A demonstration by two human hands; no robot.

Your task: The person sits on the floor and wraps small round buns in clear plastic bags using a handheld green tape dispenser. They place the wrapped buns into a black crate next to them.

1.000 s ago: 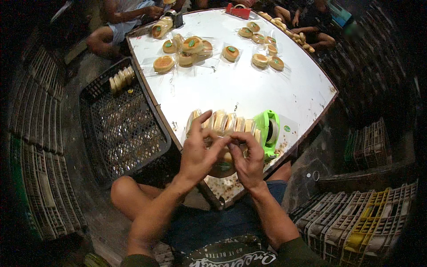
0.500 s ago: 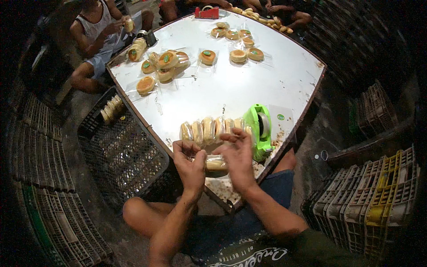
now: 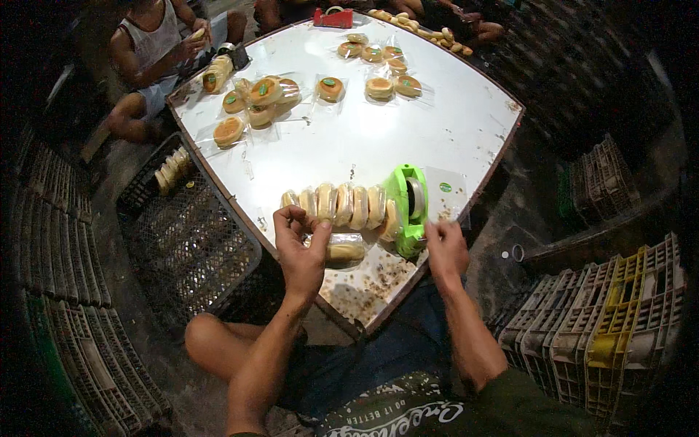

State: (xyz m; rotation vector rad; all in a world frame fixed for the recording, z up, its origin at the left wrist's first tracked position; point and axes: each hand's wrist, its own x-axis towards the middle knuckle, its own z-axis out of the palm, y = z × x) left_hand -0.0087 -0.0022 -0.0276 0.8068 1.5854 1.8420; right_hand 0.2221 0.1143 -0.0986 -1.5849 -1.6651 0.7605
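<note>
A plastic-wrapped bun [image 3: 346, 251] lies on its side at the near corner of the table. My left hand [image 3: 300, 255] is closed at its left end, thumb raised, and partly hides the wrapper. Just right of the green tape dispenser [image 3: 409, 211], by its cutting end, is my right hand [image 3: 447, 251], fingers pressed together; what they pinch is too small and blurred to make out. Beyond my left hand stands a row of several wrapped buns [image 3: 342, 204], on edge side by side, reaching to the dispenser.
Flat wrapped buns [image 3: 266, 91] with green labels lie across the white table [image 3: 291, 160]. A label sheet [image 3: 445, 191] sits right of the dispenser. A black crate [image 3: 189, 240] is at left, stacked crates [image 3: 590, 313] at right. A co-worker [image 3: 156, 51] holds a bun at far left.
My right hand has left the wrapped bun and moved right to the tape dispenser's cutting end. My left hand stays with the bun. The view has shifted slightly.
</note>
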